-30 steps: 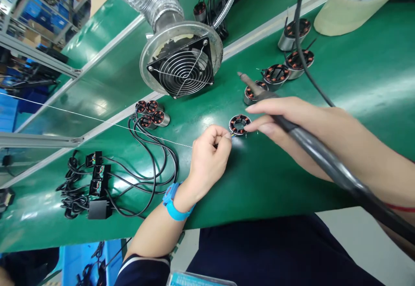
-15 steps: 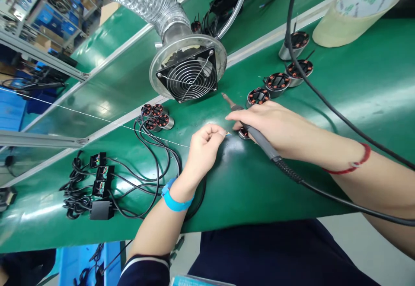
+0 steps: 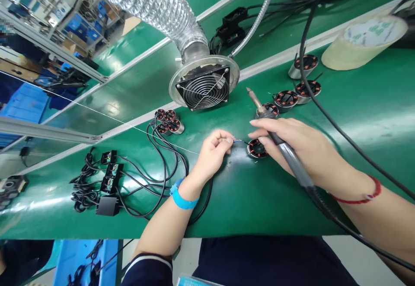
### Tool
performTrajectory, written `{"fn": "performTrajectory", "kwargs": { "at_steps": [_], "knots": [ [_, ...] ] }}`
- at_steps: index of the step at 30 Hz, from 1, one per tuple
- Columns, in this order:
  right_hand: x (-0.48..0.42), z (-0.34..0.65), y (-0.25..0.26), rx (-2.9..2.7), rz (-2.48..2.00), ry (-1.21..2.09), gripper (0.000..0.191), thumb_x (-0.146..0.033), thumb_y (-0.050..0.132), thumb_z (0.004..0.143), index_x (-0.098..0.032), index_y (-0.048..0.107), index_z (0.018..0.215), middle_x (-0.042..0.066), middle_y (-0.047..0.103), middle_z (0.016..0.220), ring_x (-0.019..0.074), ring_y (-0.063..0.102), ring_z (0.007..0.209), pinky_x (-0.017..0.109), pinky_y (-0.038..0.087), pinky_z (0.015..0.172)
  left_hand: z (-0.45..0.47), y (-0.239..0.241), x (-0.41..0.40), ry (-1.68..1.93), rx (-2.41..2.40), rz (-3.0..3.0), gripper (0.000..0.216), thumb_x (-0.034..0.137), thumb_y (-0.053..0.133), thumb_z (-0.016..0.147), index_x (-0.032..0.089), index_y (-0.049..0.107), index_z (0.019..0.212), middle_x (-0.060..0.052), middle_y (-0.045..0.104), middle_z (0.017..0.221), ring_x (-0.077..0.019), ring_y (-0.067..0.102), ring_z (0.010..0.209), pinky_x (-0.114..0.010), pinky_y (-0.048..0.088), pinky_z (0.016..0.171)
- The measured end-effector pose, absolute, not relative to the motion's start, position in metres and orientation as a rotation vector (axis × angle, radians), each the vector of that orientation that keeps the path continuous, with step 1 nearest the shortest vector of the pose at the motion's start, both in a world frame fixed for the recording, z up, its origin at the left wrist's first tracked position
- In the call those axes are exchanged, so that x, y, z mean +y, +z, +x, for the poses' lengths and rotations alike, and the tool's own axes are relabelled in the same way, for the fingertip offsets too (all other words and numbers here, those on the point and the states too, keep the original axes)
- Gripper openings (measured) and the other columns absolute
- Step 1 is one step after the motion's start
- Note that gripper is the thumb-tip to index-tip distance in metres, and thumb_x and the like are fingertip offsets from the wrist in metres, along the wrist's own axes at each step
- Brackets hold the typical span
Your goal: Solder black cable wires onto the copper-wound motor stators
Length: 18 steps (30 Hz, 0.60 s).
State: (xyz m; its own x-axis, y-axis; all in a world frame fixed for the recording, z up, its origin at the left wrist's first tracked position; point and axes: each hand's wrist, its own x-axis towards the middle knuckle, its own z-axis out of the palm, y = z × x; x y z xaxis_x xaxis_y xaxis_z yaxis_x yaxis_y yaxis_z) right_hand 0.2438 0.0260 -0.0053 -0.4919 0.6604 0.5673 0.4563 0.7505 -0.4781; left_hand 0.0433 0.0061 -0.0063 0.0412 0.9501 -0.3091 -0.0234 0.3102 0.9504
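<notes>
My left hand (image 3: 210,152), wearing a blue wristband, is closed in a pinch on thin wire ends (image 3: 237,141) that stick out to the right, one of them blue. A black cable (image 3: 207,201) shows behind that wrist. In my right hand (image 3: 301,147) is a soldering iron (image 3: 285,147), its bare tip pointing up and away from me, clear of the wires. Between the two hands sits a round motor stator (image 3: 257,148) with copper windings, partly covered by my right fingers. A thin pale strand (image 3: 129,125) crosses from the left toward my left hand.
A fume fan (image 3: 205,91) on a silver duct hangs ahead. Several stators (image 3: 285,100) stand at the right, near a tape roll (image 3: 353,50). Four-sided black housings (image 3: 108,206) and cabled stators (image 3: 175,126) lie left. The iron's cord trails lower right.
My right hand has drawn the soldering iron to the right, uncovering more of the stator between the hands. My left hand keeps its pinch on the wires. The view has shifted a little.
</notes>
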Motion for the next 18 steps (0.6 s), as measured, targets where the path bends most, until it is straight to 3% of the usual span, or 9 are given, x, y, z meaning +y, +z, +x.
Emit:
{"fn": "performTrajectory", "kwargs": {
  "at_steps": [5, 10, 18],
  "knots": [
    [0.024, 0.232, -0.011, -2.131, -0.833, 0.394, 0.041, -0.015, 0.053, 0.095, -0.021, 0.047, 0.136, 0.003, 0.069, 0.092, 0.0207, 0.068, 0.081, 0.038, 0.059, 0.075, 0.044, -0.008, 0.005, 0.980, 1.272, 0.914, 0.014, 0.028, 0.063, 0.074, 0.019, 0.053, 0.078, 0.007, 0.051, 0.053, -0.0069, 0.039, 0.048, -0.021, 0.030, 0.052],
    [0.022, 0.225, -0.015, -2.158, -0.867, 0.369, 0.044, -0.018, 0.050, 0.097, -0.022, 0.043, 0.140, 0.004, 0.067, 0.093, 0.0211, 0.066, 0.081, 0.037, 0.055, 0.074, 0.047, -0.006, 0.000, 0.968, 1.273, 1.005, 0.013, 0.026, 0.063, 0.074, 0.019, 0.052, 0.077, 0.006, 0.052, 0.057, -0.0079, 0.045, 0.053, -0.021, 0.035, 0.057],
    [0.014, 0.216, -0.016, -2.324, -0.910, 0.126, 0.034, -0.018, 0.042, 0.100, -0.016, 0.054, 0.132, 0.006, 0.066, 0.083, 0.0238, 0.057, 0.073, 0.036, 0.045, 0.067, 0.049, -0.005, -0.014, 1.014, 1.458, 1.339, 0.013, 0.019, 0.060, 0.084, 0.020, 0.050, 0.075, 0.005, 0.056, 0.066, -0.0095, 0.049, 0.062, -0.023, 0.037, 0.061]
  ]
}}
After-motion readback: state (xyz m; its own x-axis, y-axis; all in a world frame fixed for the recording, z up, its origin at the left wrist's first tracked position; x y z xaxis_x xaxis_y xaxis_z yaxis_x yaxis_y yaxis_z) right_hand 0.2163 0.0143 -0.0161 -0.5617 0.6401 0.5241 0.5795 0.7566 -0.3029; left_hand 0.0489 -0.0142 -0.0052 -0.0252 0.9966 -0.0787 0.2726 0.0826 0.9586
